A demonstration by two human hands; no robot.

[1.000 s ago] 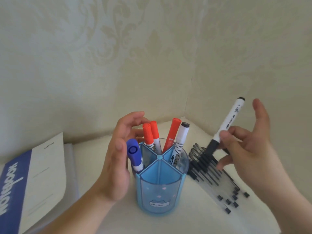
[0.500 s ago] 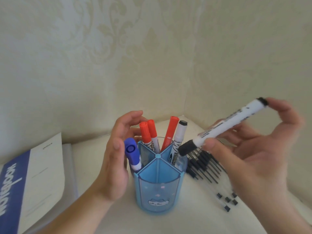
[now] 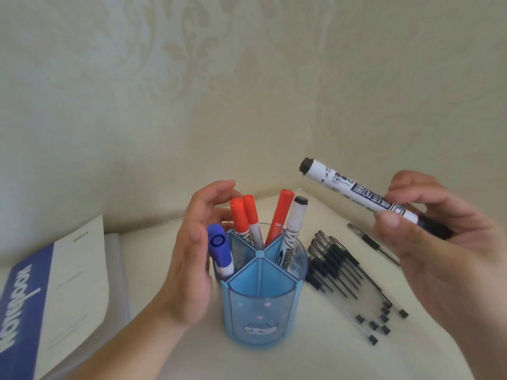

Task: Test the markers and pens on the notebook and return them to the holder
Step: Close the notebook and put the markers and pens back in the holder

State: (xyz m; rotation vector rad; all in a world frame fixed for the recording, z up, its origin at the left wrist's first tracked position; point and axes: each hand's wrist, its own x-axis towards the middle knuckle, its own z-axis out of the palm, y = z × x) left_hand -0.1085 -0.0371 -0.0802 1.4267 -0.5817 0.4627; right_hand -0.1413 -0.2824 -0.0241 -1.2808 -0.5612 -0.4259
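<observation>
Pale patterned walls meet behind a cream table (image 3: 170, 349). At its left edge lies a closed notebook (image 3: 55, 283). Mid-table, the left hand (image 3: 192, 259) curls its fingers around the blue holder (image 3: 263, 305), which has blue, red and black markers standing in it. Loose black pens (image 3: 345, 275) lie just right of it. Above them, the right hand (image 3: 439, 248) pinches a tilted white marker (image 3: 365, 196).
</observation>
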